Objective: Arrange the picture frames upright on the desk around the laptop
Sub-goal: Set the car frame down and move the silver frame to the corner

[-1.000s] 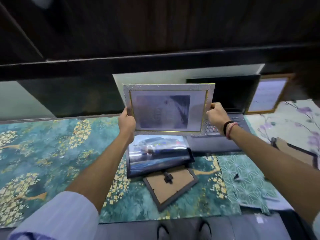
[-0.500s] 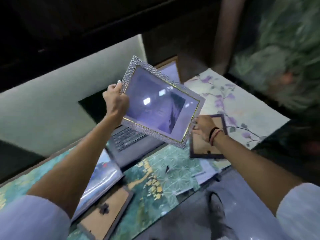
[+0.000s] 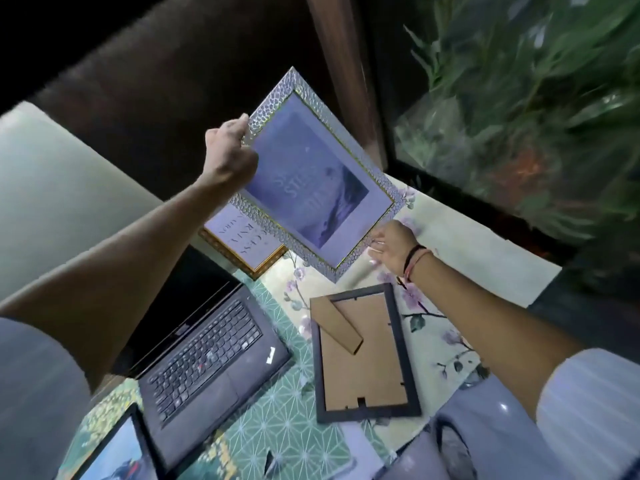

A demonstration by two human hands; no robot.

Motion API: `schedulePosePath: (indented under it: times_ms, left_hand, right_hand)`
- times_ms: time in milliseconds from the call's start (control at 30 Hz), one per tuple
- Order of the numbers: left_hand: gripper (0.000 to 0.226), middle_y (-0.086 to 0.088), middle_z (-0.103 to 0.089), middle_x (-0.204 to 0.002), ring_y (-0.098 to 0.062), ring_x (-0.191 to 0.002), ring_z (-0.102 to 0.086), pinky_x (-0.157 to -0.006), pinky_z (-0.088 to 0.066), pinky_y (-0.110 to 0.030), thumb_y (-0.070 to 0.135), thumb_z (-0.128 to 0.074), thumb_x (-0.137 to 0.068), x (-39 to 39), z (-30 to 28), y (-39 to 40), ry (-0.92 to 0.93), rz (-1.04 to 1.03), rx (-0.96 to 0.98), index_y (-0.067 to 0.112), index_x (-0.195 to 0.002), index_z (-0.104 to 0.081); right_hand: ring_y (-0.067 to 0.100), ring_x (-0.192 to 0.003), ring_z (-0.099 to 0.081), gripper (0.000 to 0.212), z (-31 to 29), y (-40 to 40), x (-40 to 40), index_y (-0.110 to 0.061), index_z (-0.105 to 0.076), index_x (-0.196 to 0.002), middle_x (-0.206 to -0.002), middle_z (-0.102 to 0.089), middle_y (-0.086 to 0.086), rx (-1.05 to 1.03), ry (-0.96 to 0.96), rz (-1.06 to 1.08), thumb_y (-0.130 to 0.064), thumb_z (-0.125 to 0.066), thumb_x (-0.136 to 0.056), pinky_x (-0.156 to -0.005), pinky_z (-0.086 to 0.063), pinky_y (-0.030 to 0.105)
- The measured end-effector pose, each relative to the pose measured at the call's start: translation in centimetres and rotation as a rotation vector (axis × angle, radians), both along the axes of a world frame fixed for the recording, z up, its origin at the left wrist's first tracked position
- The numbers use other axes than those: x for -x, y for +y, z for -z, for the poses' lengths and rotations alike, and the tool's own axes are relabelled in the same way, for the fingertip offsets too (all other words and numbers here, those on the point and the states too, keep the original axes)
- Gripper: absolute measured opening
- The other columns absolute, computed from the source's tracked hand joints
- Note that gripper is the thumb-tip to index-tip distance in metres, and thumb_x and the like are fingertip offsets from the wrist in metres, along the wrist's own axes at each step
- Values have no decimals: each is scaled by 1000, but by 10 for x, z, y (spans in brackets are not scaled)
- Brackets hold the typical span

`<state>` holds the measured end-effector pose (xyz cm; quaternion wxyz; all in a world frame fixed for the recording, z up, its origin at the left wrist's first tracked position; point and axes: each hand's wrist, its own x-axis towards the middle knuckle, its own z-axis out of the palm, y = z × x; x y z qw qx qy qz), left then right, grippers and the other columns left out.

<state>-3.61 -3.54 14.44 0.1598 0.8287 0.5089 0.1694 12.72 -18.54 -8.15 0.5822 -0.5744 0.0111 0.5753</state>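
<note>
I hold a silver textured picture frame (image 3: 311,181) in the air above the right end of the desk. My left hand (image 3: 230,150) grips its upper left edge. My right hand (image 3: 393,249) is at its lower right corner, fingers under the edge. Behind it a gold-edged frame (image 3: 244,245) with text stands upright beside the open black laptop (image 3: 207,351). A dark frame (image 3: 363,355) lies face down on the floral paper, its cardboard back and stand showing. At the bottom left a corner of a black frame (image 3: 117,448) with a blue picture is visible.
Patterned sheets cover the desk: green geometric paper (image 3: 287,441) under the laptop and pale floral paper (image 3: 464,251) at the right. A dark wooden post (image 3: 343,64) and green plants behind glass (image 3: 519,98) rise at the right. A pale board (image 3: 52,188) leans at the left.
My view swung to the right. Both hands carried the silver frame from in front of the laptop over to the right end of the desk, tilting it.
</note>
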Motion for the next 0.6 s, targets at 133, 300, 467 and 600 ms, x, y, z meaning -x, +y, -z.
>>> schedulePosePath:
  times_ms: [133,300,467,600]
  left_hand:
    - [87,-8,-43,-158,-29,-148,-33,-124,-22,-34,1,-33,-67,-27,10,31,51,45,6,9,-153,-42]
    - [91,-4,-44,-158,-20,-149,-33,-125,-24,-35,-3,-31,-64,-48,16,64,60,76,-38,11,-154,-42]
    - [86,-2,-41,-159,-23,-147,-28,-114,-15,-18,-10,-33,-73,-75,10,85,102,107,-135,12,-155,-39]
    - [85,-3,-44,-157,-25,-143,-30,-108,-14,-12,-11,-34,-72,-82,10,99,122,140,-192,12,-154,-42]
  right_hand:
    - [15,-75,-57,21,24,42,-21,-10,-51,-74,-77,-45,11,-18,80,60,-2,-41,-91,-77,-47,27]
    - [26,-99,-56,18,40,93,-26,-12,-48,-76,-87,-51,11,-18,87,21,-5,-37,-88,-104,-44,35]
    - [63,-109,-41,16,43,141,-33,-10,-52,-71,-74,-47,12,-33,59,-11,-1,-39,-73,-109,-43,40]
    - [43,-68,-54,17,39,157,-38,-7,-52,-71,-77,-44,27,-22,63,-4,0,-37,-76,-96,-40,21]
